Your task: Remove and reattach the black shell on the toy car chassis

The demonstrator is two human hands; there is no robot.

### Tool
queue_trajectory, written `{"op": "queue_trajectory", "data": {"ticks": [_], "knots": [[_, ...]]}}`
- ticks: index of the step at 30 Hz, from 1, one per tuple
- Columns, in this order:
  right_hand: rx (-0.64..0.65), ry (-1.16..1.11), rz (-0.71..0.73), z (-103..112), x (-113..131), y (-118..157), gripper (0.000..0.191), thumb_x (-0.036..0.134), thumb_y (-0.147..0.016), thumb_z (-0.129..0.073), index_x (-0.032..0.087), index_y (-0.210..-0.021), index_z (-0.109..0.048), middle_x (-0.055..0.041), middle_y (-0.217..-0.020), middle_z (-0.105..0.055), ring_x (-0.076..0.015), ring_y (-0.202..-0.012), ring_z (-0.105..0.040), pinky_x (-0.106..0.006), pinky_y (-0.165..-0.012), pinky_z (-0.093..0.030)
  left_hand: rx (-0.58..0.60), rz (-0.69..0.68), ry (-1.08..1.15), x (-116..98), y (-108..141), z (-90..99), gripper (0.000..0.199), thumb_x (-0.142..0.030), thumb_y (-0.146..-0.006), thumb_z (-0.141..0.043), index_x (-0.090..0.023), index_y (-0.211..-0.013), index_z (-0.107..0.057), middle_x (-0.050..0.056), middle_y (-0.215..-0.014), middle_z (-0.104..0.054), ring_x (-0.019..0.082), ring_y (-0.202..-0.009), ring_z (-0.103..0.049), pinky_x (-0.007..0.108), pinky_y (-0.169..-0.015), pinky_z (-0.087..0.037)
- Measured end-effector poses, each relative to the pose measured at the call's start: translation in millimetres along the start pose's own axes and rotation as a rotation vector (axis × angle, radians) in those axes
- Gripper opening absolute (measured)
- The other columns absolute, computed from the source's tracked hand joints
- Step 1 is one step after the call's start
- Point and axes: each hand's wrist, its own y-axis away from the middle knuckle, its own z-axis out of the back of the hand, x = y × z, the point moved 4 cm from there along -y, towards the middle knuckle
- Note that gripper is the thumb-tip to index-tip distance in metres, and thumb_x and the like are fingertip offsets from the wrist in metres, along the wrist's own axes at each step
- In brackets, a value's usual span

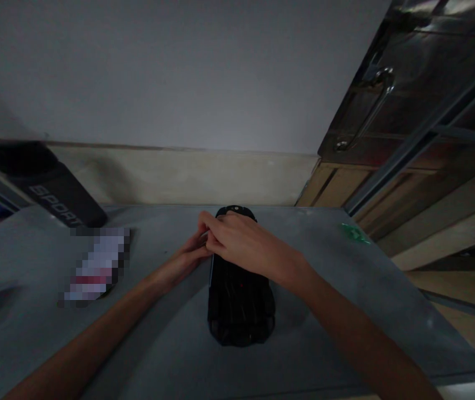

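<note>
A black toy car (241,305) rests on the grey table, its narrower end towards the wall. My right hand (239,236) lies across that far end from the right. Its fingers are curled together over the car's left edge, and whatever they pinch is hidden. Against the car's left side is my left hand (187,258), its fingers drawn in and meeting those of the right hand. The hands cover much of the car's front; its roof and the end nearer me show.
The grey table (162,333) reaches the wall. At left stand a black bottle marked SPORT (62,194) and a pixelated white-and-red item (95,266). A green crumpled wrapper (354,233) lies near the right edge. Beyond is a metal door handle (366,116).
</note>
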Motion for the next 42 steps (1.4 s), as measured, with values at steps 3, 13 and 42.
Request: {"op": "queue_trajectory", "data": {"ticks": [3,13,42], "knots": [[-0.013,-0.067,0.020,3.0,0.5,0.4,0.020,0.017,-0.111,-0.060,0.015,-0.130,-0.068,-0.0098,-0.106,-0.081,-0.0229,-0.100,-0.073,-0.034,-0.088,-0.049,-0.008,-0.007,-0.010,-2.6,1.0,-2.8,0.062,-0.036,-0.081,-0.098,-0.029,-0.140,-0.079,0.008,-0.141,-0.081,0.038,-0.148,-0.064,0.046,-0.123,-0.049],[-0.033,0.037,-0.003,-6.9,-1.7,-2.6,0.019,0.018,-0.117,-0.055,0.016,-0.130,-0.068,-0.0093,-0.102,-0.082,-0.0243,-0.093,-0.075,-0.035,-0.082,-0.049,0.001,-0.011,-0.008,-1.6,-1.0,-3.7,0.038,-0.030,-0.080,-0.096,-0.027,-0.117,-0.085,0.007,-0.133,-0.083,0.036,-0.143,-0.067,0.045,-0.122,-0.049],[-0.087,-0.339,-0.484,-43.0,-143.2,77.1,0.010,0.016,-0.099,-0.054,0.025,-0.099,-0.059,-0.0004,-0.081,-0.069,-0.0194,-0.077,-0.066,-0.033,-0.077,-0.048,0.030,0.056,0.075,4.3,-7.6,3.0,0.067,-0.020,-0.082,-0.094,-0.029,-0.145,-0.075,0.006,-0.133,-0.079,0.025,-0.128,-0.072,0.042,-0.122,-0.046]]}}
